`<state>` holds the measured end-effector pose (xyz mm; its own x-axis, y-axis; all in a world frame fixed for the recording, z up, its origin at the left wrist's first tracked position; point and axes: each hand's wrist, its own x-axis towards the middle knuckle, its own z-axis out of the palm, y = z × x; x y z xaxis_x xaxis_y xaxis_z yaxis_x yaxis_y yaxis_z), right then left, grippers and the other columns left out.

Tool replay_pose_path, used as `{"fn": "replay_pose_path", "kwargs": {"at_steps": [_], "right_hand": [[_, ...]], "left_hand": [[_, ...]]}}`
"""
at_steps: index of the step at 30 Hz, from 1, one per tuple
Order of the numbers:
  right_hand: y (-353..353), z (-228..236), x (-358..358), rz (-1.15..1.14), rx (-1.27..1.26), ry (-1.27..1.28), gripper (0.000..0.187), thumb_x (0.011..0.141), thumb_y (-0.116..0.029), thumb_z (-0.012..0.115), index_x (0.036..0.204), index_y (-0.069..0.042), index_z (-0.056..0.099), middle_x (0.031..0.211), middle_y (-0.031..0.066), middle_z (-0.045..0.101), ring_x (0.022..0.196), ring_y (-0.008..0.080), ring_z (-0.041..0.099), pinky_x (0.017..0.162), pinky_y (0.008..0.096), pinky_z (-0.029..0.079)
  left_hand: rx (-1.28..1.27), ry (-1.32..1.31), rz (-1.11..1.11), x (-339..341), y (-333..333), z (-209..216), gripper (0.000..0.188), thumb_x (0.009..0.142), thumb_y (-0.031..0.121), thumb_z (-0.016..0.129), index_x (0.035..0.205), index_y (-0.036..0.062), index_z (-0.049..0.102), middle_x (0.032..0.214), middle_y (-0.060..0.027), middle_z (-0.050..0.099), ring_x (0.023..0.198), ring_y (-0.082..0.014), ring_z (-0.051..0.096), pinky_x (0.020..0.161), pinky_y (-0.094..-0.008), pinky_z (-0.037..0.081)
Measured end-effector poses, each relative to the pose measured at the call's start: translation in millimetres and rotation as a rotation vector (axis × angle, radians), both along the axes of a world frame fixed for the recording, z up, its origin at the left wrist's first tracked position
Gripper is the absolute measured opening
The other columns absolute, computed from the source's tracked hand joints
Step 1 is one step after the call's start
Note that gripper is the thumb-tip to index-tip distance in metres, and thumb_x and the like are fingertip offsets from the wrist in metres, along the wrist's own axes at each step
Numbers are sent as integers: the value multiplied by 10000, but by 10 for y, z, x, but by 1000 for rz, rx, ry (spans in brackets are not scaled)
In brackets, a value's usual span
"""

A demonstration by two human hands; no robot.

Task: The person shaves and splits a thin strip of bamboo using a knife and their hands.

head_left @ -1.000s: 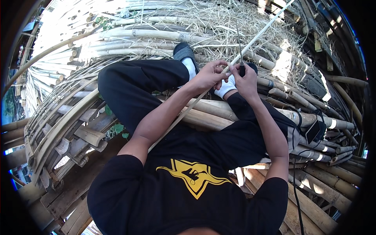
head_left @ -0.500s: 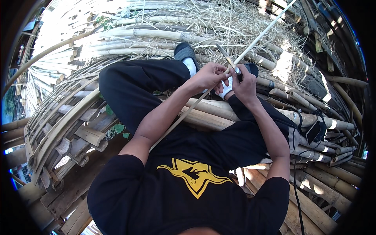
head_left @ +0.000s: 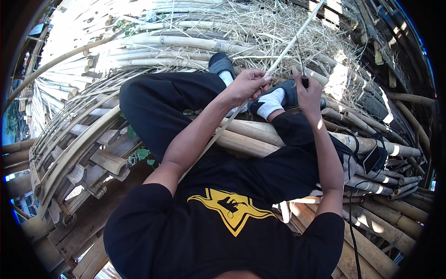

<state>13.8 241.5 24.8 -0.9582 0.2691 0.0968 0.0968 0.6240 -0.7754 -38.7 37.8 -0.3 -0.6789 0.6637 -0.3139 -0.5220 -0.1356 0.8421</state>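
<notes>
My left hand (head_left: 251,86) is closed around a long, pale bamboo strip (head_left: 289,45). The strip runs from the upper right, through my fingers, and down under my left forearm toward my lap. My right hand (head_left: 308,94) grips the dark handle of a knife (head_left: 301,58), its thin blade pointing up and away from me. Blade and strip are apart, with a gap between my two hands. The knife's handle is mostly hidden in my fingers.
Bamboo poles (head_left: 176,42) lie ahead, with a heap of pale shavings (head_left: 260,30) over them. Split bamboo slats (head_left: 109,160) stand at my left. At my right, a phone-like device (head_left: 371,159) with a black cable rests on stacked poles (head_left: 404,149). My feet in sandals (head_left: 221,64) are close by.
My right hand has moved right with the knife, off the strip, and the blade now points more upright. The strip's far end has swung left; my left hand has shifted slightly up.
</notes>
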Motion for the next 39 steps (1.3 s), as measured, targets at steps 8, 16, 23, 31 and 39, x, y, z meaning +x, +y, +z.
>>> {"fn": "replay_pose_path", "kwargs": {"at_steps": [8,16,23,31,39], "right_hand": [[-46,28,62,263,270,17,339,941,-333,505,900,3,521,626,231,552,598,421,546,556,475,403],[-96,-69,98,345,329,-125,312,955,-315,460,882,-14,501,655,256,569,672,451,566,578,532,418],[-67,-192,31,356,401,-44,320,961,-324,430,863,-27,498,640,245,562,661,447,565,570,534,419],[221,-289,-206,349,515,7,324,930,-369,470,885,-54,530,663,218,580,673,433,577,576,522,421],[1397,-490,-396,-387,491,-230,540,975,-438,290,955,-7,613,851,244,642,850,422,597,751,525,437]], "left_hand": [[3,-13,13,43,54,4,233,983,206,467,1061,16,579,655,32,484,401,-2,335,364,-168,226],[38,-26,17,16,52,-47,199,991,222,453,1064,42,494,625,54,415,410,-14,301,372,-176,219],[108,-32,-11,27,21,18,179,991,216,452,1056,50,473,584,73,336,419,-12,268,361,-188,196],[67,-117,5,23,-9,19,188,989,226,457,1067,58,488,571,87,291,418,-10,240,360,-185,188],[89,-198,1,91,-230,190,178,979,202,474,1070,52,502,576,78,326,391,-6,286,335,-165,206]]}}
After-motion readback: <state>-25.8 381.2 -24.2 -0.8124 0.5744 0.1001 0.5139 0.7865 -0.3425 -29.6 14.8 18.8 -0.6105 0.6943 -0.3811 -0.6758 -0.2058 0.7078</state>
